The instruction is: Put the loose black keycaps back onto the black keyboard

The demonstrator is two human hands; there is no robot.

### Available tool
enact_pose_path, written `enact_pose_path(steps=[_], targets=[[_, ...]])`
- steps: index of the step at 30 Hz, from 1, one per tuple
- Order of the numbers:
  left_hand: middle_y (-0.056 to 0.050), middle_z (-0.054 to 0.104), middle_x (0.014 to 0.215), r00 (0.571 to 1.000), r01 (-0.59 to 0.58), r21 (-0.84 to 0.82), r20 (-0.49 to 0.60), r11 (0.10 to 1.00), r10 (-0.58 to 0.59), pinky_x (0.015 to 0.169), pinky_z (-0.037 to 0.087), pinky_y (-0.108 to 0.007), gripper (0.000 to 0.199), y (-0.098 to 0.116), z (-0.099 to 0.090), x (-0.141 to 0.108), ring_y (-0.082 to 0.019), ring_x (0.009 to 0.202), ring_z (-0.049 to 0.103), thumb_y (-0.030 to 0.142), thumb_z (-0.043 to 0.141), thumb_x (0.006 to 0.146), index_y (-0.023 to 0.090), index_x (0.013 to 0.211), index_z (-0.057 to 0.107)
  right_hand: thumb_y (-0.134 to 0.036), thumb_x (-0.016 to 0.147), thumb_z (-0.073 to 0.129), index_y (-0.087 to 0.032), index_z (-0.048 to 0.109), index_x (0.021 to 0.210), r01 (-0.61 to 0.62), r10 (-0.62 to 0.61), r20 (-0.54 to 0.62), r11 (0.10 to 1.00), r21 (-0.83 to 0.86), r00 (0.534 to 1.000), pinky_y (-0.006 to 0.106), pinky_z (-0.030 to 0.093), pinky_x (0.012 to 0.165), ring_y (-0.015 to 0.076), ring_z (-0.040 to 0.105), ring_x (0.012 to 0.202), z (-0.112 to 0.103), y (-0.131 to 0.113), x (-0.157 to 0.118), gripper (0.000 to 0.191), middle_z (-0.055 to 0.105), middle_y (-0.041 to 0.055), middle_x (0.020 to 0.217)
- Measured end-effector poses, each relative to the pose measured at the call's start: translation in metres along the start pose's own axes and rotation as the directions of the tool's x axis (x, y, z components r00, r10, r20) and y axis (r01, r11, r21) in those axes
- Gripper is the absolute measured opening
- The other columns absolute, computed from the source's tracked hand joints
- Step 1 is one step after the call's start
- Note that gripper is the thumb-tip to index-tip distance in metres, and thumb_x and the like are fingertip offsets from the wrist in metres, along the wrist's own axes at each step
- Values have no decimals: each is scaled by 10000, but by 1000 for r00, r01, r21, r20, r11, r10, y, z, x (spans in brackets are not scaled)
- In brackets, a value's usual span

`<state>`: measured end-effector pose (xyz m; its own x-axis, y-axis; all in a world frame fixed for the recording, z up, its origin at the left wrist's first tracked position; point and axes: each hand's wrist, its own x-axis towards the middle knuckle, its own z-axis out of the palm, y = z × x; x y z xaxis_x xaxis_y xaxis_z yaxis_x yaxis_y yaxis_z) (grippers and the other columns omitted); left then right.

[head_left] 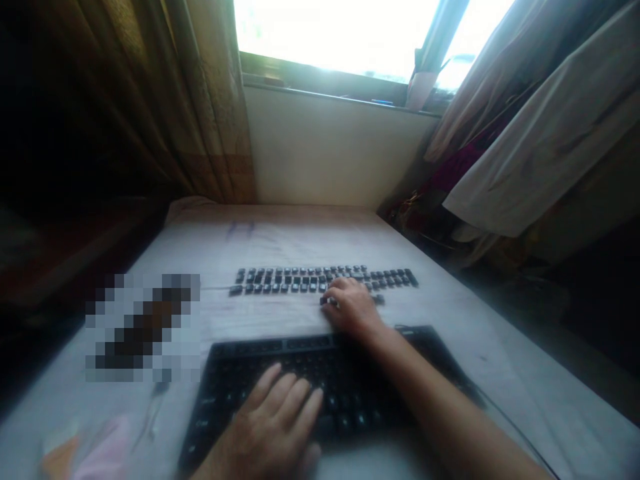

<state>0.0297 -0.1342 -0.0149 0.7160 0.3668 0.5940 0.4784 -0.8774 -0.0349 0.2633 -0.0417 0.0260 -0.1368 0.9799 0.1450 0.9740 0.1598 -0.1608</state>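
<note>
A black keyboard (310, 343) lies near me on the pale tabletop, with bare patches where keycaps are off. My left hand (275, 417) rests over its left and middle part, fingers stretched out and holding nothing. Beyond the keyboard, loose black keycaps (280, 280) are laid out in several rows. My right hand (353, 303) reaches across the keyboard to the front of these rows. Its fingers are bent, and the thumb and fingertips close around a dark keycap (323, 301). Another keycap (379, 300) shows just right of that hand.
A pixelated dark object (145, 323) lies on the left of the table (200, 233). Pink and orange pieces (103, 450) are at the lower left. The keyboard's cable (520, 427) runs along the right. A curtain (210, 100), window and hanging cloth (540, 147) stand behind.
</note>
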Motion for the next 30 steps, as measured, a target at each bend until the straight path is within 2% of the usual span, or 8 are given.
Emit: enact_pose_path(steps=[4, 7, 12, 18, 24, 30], targets=[[-30, 683, 1116, 1000, 10, -30, 6, 1000, -10, 1170, 200, -372, 343, 1, -2, 2, -185, 1082, 582, 408, 531, 953, 187, 1192, 637, -204, 864, 629, -195, 716, 978, 15, -12, -19, 986, 166, 1000, 333, 449, 885, 213, 609, 1002, -17, -7, -24, 144, 680, 82, 1078], [-32, 686, 1108, 1000, 20, -43, 4, 999, -19, 1164, 211, -374, 337, 1, -1, 2, -186, 1075, 585, 405, 529, 953, 183, 1183, 637, -202, 844, 645, -203, 706, 950, -27, -7, 104, 945, 327, 995, 289, 485, 779, 169, 642, 815, -32, -13, -54, 122, 703, 38, 934], [-32, 684, 1130, 997, 48, -55, 54, 997, -45, 1164, 209, -391, 361, 3, 1, -1, -197, 1087, 585, 409, 553, 935, 174, 1200, 625, -183, 796, 675, -202, 720, 908, -48, -54, 236, 913, 405, 970, 267, 477, 759, 166, 649, 813, -37, -18, -92, 122, 712, 24, 891], [-50, 661, 1155, 997, 46, -20, 60, 999, -44, 1133, 270, -426, 345, 5, -2, 1, -220, 1107, 571, 380, 566, 919, 186, 1199, 625, -192, 776, 684, -206, 728, 857, -60, -59, 275, 913, 404, 960, 241, 454, 715, 153, 640, 778, -28, -20, -95, 93, 701, 16, 852], [-47, 674, 1118, 999, 24, -60, 47, 998, -21, 1139, 238, -398, 358, 8, -4, 14, -215, 1083, 576, 422, 533, 942, 179, 1185, 633, -193, 772, 681, -208, 734, 856, -61, -59, 286, 917, 394, 956, 228, 439, 690, 144, 632, 760, -31, -21, -94, 100, 699, 11, 840], [-47, 678, 1156, 995, 23, -89, 98, 996, -15, 1140, 233, -405, 386, 10, 2, 15, -217, 1105, 580, 425, 538, 950, 174, 1233, 614, -205, 781, 674, -204, 736, 856, -60, -58, 300, 927, 369, 952, 230, 447, 704, 153, 643, 776, -34, -23, -94, 98, 708, 24, 851]])
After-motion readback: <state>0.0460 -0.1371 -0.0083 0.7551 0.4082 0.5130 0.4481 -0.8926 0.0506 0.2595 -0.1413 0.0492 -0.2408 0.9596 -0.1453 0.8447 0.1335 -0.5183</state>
